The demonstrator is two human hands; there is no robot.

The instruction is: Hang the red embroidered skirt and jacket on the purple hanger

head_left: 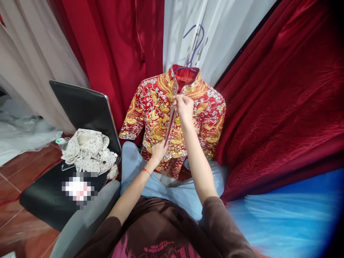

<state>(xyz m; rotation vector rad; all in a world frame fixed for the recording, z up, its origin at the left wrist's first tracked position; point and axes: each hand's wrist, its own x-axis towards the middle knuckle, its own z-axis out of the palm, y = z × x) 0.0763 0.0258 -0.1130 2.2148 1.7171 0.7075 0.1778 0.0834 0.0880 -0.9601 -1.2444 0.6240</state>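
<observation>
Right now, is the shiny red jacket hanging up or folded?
Hanging up: the red jacket hangs spread on a purple hanger, with the right hand near its collar and the left hand at its hem.

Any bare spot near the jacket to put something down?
Bare wood floor left of the black chair is free. The chair seat is crowded by a spotted cloth. The lap below the red jacket is partly bare, but the left hand and right hand work above it.
</observation>
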